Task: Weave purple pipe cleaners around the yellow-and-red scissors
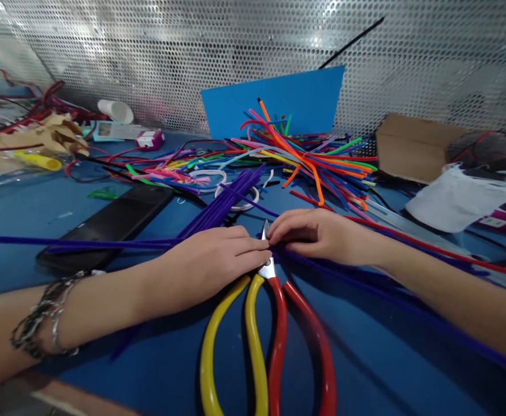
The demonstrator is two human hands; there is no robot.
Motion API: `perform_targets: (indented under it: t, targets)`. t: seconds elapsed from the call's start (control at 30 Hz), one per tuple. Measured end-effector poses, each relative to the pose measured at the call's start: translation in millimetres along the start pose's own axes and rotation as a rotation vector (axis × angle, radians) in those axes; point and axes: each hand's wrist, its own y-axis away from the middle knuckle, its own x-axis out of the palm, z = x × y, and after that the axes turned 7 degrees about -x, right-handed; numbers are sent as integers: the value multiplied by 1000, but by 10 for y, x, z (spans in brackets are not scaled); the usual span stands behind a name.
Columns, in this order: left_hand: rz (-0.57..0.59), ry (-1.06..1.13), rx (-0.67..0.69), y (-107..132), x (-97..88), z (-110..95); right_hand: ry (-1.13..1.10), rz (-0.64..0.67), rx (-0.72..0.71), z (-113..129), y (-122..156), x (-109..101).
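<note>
My left hand (222, 257) reaches in from the left with its fingers pressed together at the middle, closed on a purple pipe cleaner (305, 261). Opposite it, fingertips almost meeting, my right hand (309, 231) pinches the purple strand too; the pinch point itself is mostly hidden. Beneath both hands lies a pair of scissors (268, 269), its silver tip pointing away and its yellow and red handles toward me. Behind my left hand rests a bundle of purple pipe cleaners (235, 199), and one long purple strand (105, 243) extends left over a black phone-like slab (125, 222).
A heap of multicoloured pipe cleaners (309, 162) lies before a blue board (274, 101). White rings (246, 207) sit beside the purple bundle. At right are a cardboard piece (413, 147) and a white mask (461, 199); at left, a paper cup (116, 111) and brown paper (45, 136).
</note>
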Motion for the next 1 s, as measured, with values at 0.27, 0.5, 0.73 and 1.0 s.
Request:
perform_targets:
  t: [0.27,0.5,0.73,1.0]
  targets:
    - [-50,-10,9,11,20,6,20,72,-68,-81,36,-56]
    - [-24,2,6,17,32,5,5,78,-104,-39,40,-37]
    - [-36,12,7,3,36,2,82,71,-146,-27,32,11]
    - [-37,1,18,10,47,8,302,259,-160,207,48,-37]
